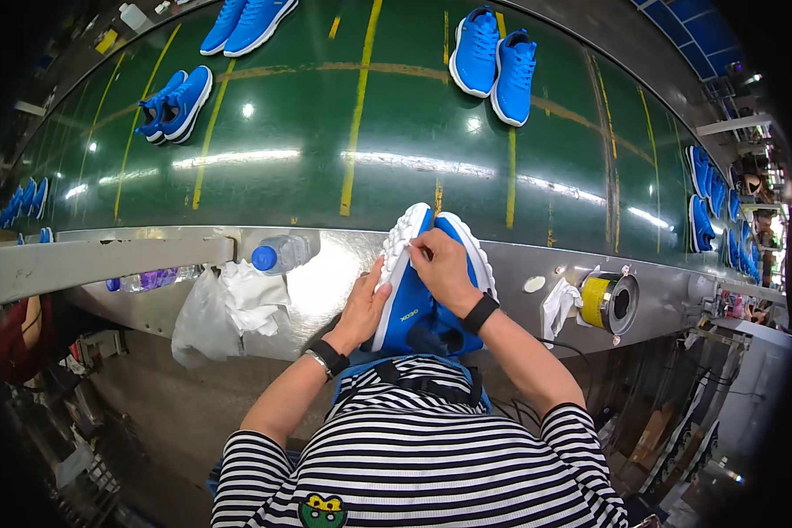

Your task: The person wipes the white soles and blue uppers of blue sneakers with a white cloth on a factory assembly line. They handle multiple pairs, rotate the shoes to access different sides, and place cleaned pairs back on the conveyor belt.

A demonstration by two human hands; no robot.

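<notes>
At the near steel edge of the green conveyor [326,132], one blue shoe [411,299] stood on its side, long axis pointing away, left hand [365,304] bracing its white sole, right hand [444,268] pinching the upper.

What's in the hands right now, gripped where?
A pair of blue shoes: left hand on a white sole's side edge, right hand over the soles, fingertips pinching at the sole.

**Few Packages Along the Green Conveyor**

A clear plastic bottle [282,253] with a blue cap lies on the steel ledge. A second bottle [145,281], purple-labelled, lies left of it. A pale plastic bag [201,321] hangs below.
</notes>
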